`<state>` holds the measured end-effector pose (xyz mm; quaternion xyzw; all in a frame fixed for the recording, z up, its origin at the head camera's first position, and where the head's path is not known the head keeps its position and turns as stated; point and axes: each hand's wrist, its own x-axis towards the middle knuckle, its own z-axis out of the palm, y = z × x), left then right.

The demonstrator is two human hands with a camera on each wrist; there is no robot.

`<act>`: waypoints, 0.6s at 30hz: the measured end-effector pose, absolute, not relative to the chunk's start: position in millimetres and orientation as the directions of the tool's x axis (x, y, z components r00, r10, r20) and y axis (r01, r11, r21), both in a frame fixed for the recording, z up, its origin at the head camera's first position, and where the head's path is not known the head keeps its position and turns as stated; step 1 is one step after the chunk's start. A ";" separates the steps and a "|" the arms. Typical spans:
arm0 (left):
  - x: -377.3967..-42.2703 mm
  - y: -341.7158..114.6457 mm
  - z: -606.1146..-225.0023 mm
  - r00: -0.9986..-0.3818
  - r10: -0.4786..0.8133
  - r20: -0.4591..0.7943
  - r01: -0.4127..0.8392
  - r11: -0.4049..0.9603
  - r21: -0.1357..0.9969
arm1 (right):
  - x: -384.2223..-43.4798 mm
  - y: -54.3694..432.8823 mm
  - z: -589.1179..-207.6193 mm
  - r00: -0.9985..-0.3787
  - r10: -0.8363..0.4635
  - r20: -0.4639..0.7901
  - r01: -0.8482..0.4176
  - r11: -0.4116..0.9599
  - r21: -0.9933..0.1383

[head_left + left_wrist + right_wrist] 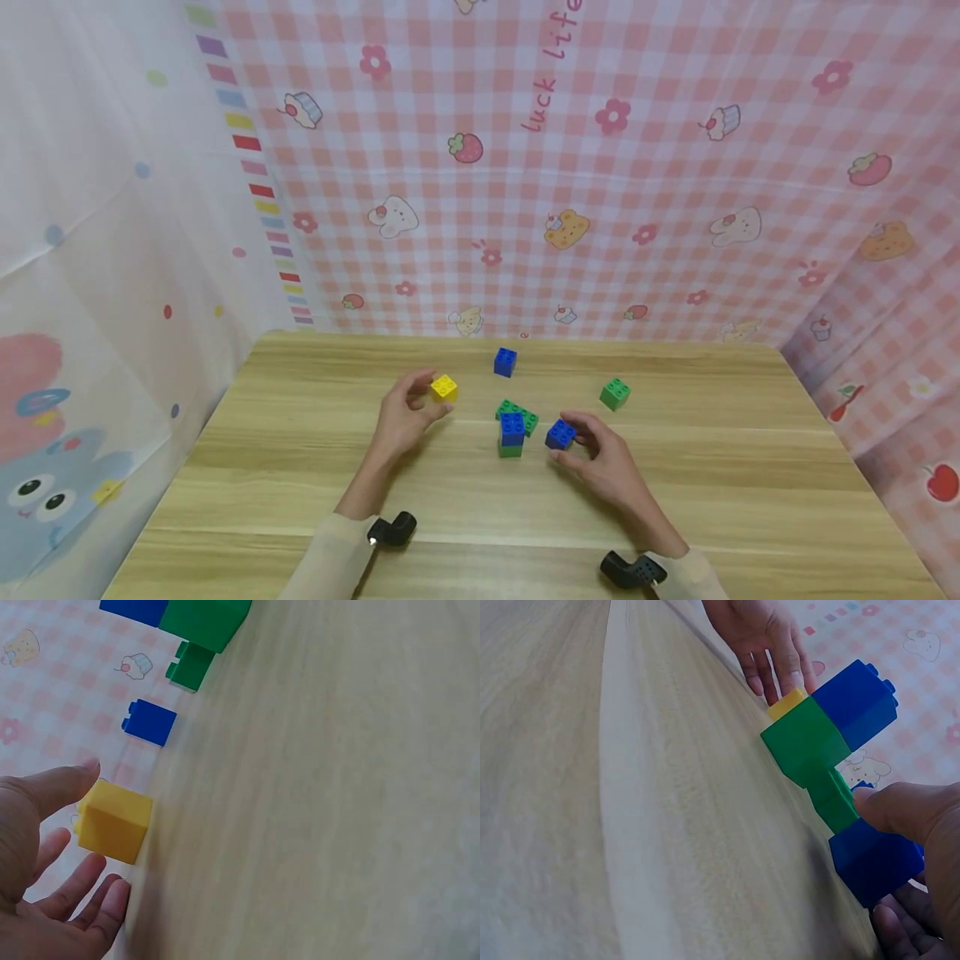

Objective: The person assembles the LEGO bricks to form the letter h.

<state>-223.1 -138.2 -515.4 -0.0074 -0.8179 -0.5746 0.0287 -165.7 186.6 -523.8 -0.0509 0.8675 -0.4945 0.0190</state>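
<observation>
My left hand [405, 417] is beside a yellow toy brick [444, 388] on the wooden table, thumb and fingers spread around it. In the left wrist view, a gap shows between the fingers [82, 889] and the yellow brick [114, 821]. My right hand [603, 458] holds a blue brick [560, 434] between thumb and fingers, low over the tabletop. Between the hands stands a blue brick [512, 427] stacked on a green brick [511, 451]. Right behind this stack lies a longer green brick [529, 421], partly hidden by it.
Another blue brick [506, 362] stands near the back of the table [465, 517]. A green brick [616, 394] sits at the right, beyond my right hand. Behind the table hangs a pink checked cloth [510, 200], with a pale cloth [112, 225] at the left.
</observation>
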 end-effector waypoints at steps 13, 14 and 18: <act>-230.2 -132.6 -522.8 -0.996 -0.061 0.069 0.040 0.388 0.921 | -164.7 186.8 -530.6 -0.997 -0.071 0.044 -0.074 0.497 -0.864; -230.4 -132.4 -523.0 -0.995 -0.065 0.073 0.042 0.391 0.919 | -164.6 186.7 -530.4 -0.996 -0.070 0.051 -0.080 0.501 -0.862; -231.9 -131.8 -524.4 -0.993 -0.074 0.089 0.053 0.391 0.919 | -164.1 186.9 -529.6 -0.995 -0.064 0.072 -0.095 0.517 -0.851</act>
